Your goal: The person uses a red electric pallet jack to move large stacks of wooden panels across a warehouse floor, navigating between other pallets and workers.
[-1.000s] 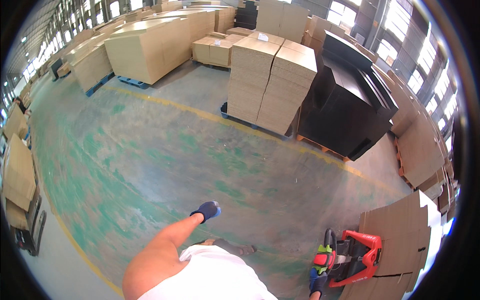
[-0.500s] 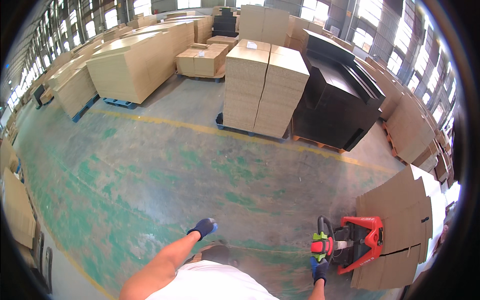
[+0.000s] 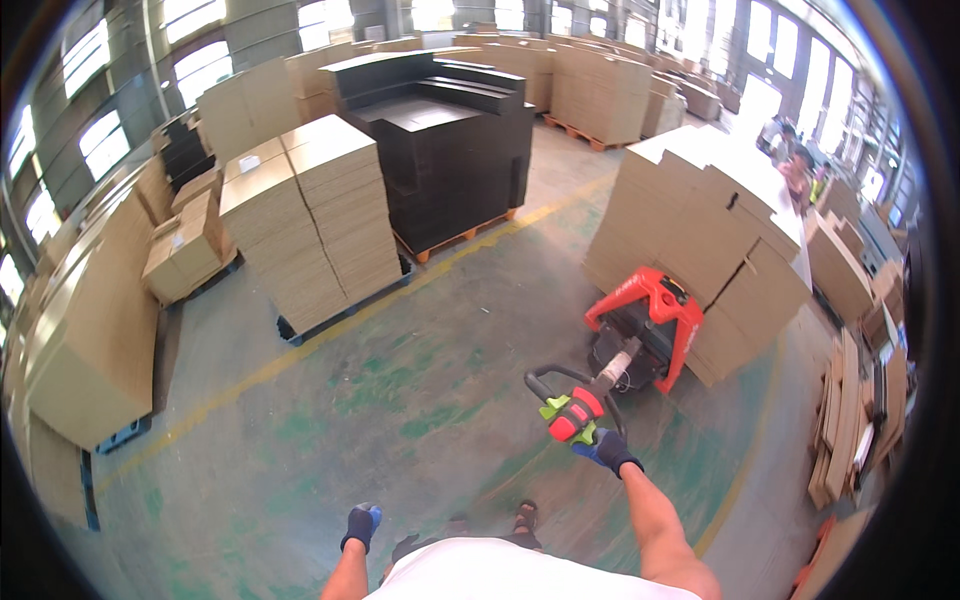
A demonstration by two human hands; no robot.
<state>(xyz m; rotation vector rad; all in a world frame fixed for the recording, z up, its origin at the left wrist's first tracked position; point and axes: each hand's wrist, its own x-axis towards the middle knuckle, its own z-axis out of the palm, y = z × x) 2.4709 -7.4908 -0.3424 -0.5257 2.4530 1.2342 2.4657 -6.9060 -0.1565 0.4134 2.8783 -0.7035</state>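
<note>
My right hand [image 3: 606, 450], in a dark blue glove, grips the control handle [image 3: 574, 414] of a red and black pallet truck [image 3: 652, 284]. The handle has a black loop, a red cap and bright green parts, and it tilts toward me. Directly behind the truck's red frame stands a tall stack of flat brown cardboard [image 3: 668, 215], with some sheets jutting unevenly. My left hand [image 3: 362, 524], also gloved, hangs beside my body away from everything. Its fingers look curled in, with nothing seen in them.
Ahead on the left, a stack of brown boards [image 3: 315, 225] rests on a blue pallet, beside a black stack [image 3: 455, 170] on an orange pallet. A yellow line [image 3: 215, 401] runs along the floor. Flat boards [image 3: 838, 420] lean at the right. People [image 3: 797, 172] stand beyond the load.
My view has swung to the right, so the stacks now sit further left. The truck and its load appear nearer the middle, with my right hand still on the handle.
</note>
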